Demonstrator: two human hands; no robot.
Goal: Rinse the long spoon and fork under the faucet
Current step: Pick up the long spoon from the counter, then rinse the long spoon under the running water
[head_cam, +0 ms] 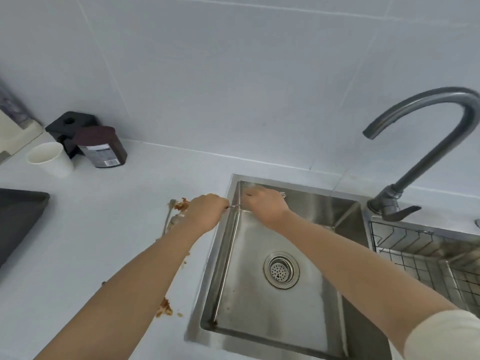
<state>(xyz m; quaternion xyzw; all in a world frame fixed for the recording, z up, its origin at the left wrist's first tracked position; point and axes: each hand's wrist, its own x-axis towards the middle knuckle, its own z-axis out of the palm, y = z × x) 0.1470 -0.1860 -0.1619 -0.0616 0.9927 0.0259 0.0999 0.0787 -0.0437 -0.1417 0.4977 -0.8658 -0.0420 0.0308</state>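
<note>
A thin metal fork (234, 206) spans the sink's left rim, and its tines (283, 194) poke out past my right hand. My right hand (265, 203) grips it over the sink's back left corner. My left hand (205, 213) pinches its handle end above the counter edge. A second long metal utensil (168, 218) lies on the white counter just left of my left hand, among orange-brown food scraps (181, 203); its head is too blurred to name. The grey gooseneck faucet (426, 120) stands at the right, with no water visibly running from its spout.
The steel sink (259, 320) has a drain strainer (281, 271). A wire rack (426, 253) sits in the right basin. More food scraps (165, 309) lie on the counter. A paper cup (50, 158), a dark jar (102, 148) and a black holder (70, 124) stand back left; a dark tray (18, 216) sits far left.
</note>
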